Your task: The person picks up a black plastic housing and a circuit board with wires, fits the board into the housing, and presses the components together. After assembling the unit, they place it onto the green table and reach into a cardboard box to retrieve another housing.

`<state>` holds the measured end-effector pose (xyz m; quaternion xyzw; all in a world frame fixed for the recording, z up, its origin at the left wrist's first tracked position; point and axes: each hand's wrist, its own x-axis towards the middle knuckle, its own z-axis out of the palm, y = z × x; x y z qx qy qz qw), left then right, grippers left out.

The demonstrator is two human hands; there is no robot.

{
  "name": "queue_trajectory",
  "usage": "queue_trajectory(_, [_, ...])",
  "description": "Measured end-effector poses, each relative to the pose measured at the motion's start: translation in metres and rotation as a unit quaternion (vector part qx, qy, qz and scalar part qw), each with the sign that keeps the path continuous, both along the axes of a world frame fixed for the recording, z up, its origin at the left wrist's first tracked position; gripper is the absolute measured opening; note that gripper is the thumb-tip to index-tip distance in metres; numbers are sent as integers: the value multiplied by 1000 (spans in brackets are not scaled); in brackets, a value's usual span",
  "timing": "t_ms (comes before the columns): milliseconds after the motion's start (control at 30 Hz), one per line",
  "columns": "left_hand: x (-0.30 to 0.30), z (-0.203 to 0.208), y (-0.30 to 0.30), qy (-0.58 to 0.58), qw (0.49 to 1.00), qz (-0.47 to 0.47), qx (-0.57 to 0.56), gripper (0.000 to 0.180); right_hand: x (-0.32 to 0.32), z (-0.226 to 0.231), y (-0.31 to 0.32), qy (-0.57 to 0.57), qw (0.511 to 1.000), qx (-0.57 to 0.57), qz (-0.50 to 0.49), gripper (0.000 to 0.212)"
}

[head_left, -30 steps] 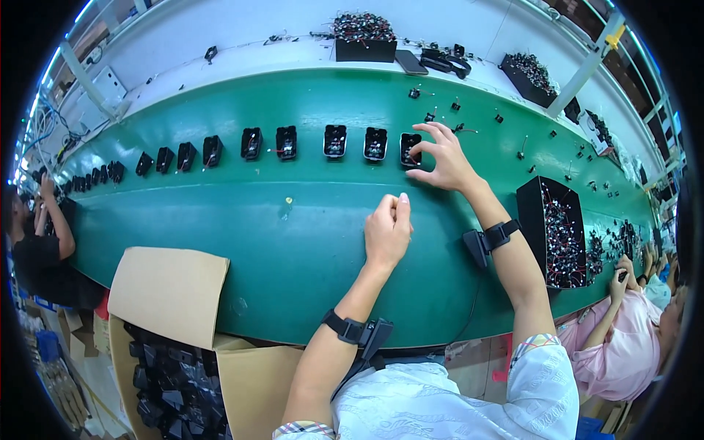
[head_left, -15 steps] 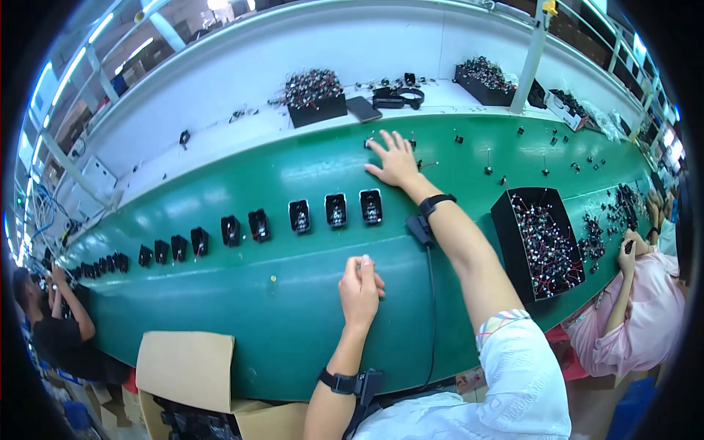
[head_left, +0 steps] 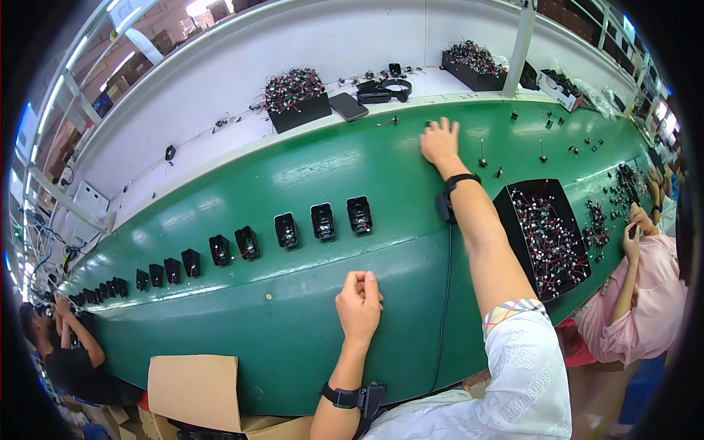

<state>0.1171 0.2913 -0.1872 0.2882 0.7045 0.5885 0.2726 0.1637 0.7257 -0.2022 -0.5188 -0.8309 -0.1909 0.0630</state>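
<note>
Over the far part of the green bench, my right hand [head_left: 441, 143] reaches out palm down with its fingers apart. Its fingertips are beside a small dark part, mostly hidden by them. Left of it lies a small part with a thin lead [head_left: 394, 119]. Near the middle of the bench, my left hand [head_left: 359, 304] is held with its fingers curled in against the thumb; whatever may be inside is hidden. Ahead of it stand several open black housings in a row, the nearest one [head_left: 359, 215] having small parts inside.
A black box [head_left: 546, 242] full of small wired parts stands right of my right arm. On the back shelf are another filled box [head_left: 297, 103], a phone [head_left: 347, 106] and a black headset [head_left: 385, 91]. A cardboard box [head_left: 194, 392] is at the front left. People work at both ends.
My right hand has moved rightward along the far side of the bench. My left hand stays curled in nearly the same place. The whole view has shifted slightly.
</note>
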Motion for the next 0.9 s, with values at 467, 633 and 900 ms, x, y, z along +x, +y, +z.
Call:
queue_trajectory(467, [-3, -14, -1, 57, 998, -9, -15, 17, 47, -14, 27, 263, 955, -68, -117, 28])
queue_trajectory(633, [-3, -16, -2, 61, 998, -4, -19, 16, 27, 0, 52, 330, 938, -22, -100, 29])
queue_trajectory(900, [2, -17, 8, 62, 997, 17, -32, 16, 47, -31, 91, 262, 951, 25, -163, 37])
